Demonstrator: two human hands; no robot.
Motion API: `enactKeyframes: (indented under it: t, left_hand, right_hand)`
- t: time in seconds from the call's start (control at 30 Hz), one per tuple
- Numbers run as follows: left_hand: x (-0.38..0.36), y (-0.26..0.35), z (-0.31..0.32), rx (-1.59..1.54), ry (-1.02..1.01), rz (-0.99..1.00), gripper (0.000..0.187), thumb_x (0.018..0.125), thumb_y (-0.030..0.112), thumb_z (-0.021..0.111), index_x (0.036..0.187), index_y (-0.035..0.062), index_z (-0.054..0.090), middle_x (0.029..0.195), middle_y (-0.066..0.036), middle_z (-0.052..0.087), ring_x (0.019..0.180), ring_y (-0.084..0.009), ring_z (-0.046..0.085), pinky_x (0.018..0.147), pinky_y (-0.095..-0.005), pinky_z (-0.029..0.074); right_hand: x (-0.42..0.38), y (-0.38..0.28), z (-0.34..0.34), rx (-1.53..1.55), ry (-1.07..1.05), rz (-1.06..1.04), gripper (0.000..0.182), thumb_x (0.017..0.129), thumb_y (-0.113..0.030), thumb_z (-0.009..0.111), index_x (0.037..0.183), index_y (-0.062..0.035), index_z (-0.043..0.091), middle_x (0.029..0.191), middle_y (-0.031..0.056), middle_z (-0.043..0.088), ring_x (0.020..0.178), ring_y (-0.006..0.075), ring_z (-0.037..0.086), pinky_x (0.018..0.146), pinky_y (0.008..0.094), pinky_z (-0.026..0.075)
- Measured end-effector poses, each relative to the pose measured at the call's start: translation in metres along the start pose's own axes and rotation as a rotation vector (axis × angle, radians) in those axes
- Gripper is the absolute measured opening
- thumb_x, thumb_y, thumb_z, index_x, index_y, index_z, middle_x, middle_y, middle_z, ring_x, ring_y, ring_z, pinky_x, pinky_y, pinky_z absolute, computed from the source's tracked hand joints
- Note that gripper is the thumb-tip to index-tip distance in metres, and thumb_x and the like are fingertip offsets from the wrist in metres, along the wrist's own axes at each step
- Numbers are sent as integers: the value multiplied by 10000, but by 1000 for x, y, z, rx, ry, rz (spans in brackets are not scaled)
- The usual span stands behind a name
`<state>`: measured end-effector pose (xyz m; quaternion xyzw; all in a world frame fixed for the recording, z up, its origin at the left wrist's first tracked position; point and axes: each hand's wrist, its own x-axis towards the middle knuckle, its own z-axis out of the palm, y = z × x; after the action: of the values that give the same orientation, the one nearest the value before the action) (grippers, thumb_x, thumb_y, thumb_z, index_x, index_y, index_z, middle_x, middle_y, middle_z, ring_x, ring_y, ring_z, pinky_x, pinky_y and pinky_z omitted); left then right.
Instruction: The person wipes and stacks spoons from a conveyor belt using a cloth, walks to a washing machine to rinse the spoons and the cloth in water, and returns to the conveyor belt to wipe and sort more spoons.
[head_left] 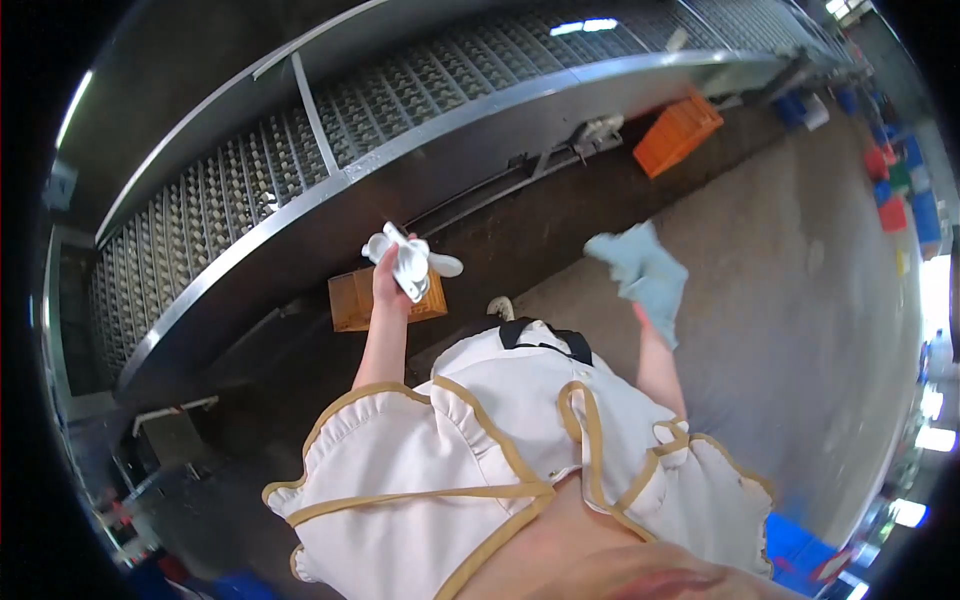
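Observation:
My left hand point(387, 282) is closed around several white spoons point(410, 266), which look like short, deep-bowled soup spoons; their bowls and handles stick out in different directions. Just below and behind them, partly hidden by the hand and forearm, stands an orange crate point(351, 302). On the right, a light blue cloth point(643, 268) covers most of my right hand point(642, 314). The cloth is bunched up and hangs out past the fingers, which are hidden beneath it. The two hands are well apart, both held in front of the body.
A long conveyor with a metal edge point(470, 105) and rows of pegs point(420, 95) curves across the top. Another orange crate point(678, 135) sits on the floor beside it. Red, blue and green containers point(893, 212) line the far right.

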<state>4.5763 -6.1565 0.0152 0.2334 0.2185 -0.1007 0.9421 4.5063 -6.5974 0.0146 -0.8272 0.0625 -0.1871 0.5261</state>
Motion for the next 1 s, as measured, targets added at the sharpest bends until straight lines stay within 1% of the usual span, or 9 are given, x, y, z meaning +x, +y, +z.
enactKeyframes:
  t: [0.07,0.27,0.37,0.47,0.6,0.7,0.73,0.8,1.0]
  left_hand:
    - [40,3,35,-36,-158,-36,452,758,172,548,1127,-47,404,1020,-149,538,927,-254,549,800,-349,465]
    - [125,29,131,23,-296,29,291,772,184,533,1006,18,484,1043,-135,524,966,-286,522,761,-395,473]
    - [166,47,153,-97,-233,79,295,747,165,562,992,22,484,1035,-148,522,961,-289,525,732,-384,493]
    - [226,61,161,-86,-229,141,291,751,165,557,985,10,478,1037,-143,521,957,-290,528,728,-392,501]
    - [318,66,156,-11,-239,137,394,740,197,578,1033,-37,456,976,-143,549,897,-267,555,758,-343,485]
    - [409,51,117,-117,-86,67,363,741,185,568,1023,-24,478,971,-140,546,930,-283,538,738,-375,496]
    - [434,43,107,-133,-64,22,348,738,181,570,1005,-28,490,933,-138,561,892,-274,557,740,-352,494]
    - [471,28,90,-50,67,-119,334,740,180,567,997,-22,500,907,-135,573,844,-257,576,730,-338,495]
    - [534,-20,-2,121,340,-264,299,737,180,583,970,-2,534,875,-120,597,778,-230,597,691,-338,497]
  right_hand:
    - [38,-95,39,-284,-76,-170,193,550,8,536,740,2,571,676,90,574,611,175,549,575,264,435]
    - [154,-108,65,-316,-175,-229,116,596,26,540,709,3,555,615,75,550,556,144,548,503,244,440]
    - [217,-140,92,260,-240,233,41,693,50,530,671,16,528,549,44,501,373,71,436,328,185,359]
    - [302,-128,123,48,-353,-230,85,681,97,488,650,18,496,591,92,552,466,93,495,391,183,401]
    - [418,-83,189,270,-412,-144,52,643,78,498,661,39,469,629,120,583,526,167,564,458,222,433]
    - [503,-23,255,-152,-546,-571,81,686,-32,574,711,-48,499,678,38,570,746,195,580,503,275,406]
    - [520,-11,278,-151,-577,-558,81,686,-32,574,711,-48,499,678,38,570,746,195,580,503,275,406]
    - [542,22,331,1183,-660,866,120,708,-72,593,813,-101,542,733,29,556,857,235,554,509,296,387]
    - [605,237,384,246,-665,335,383,646,-84,653,1006,-54,528,906,80,577,884,228,548,628,334,452]
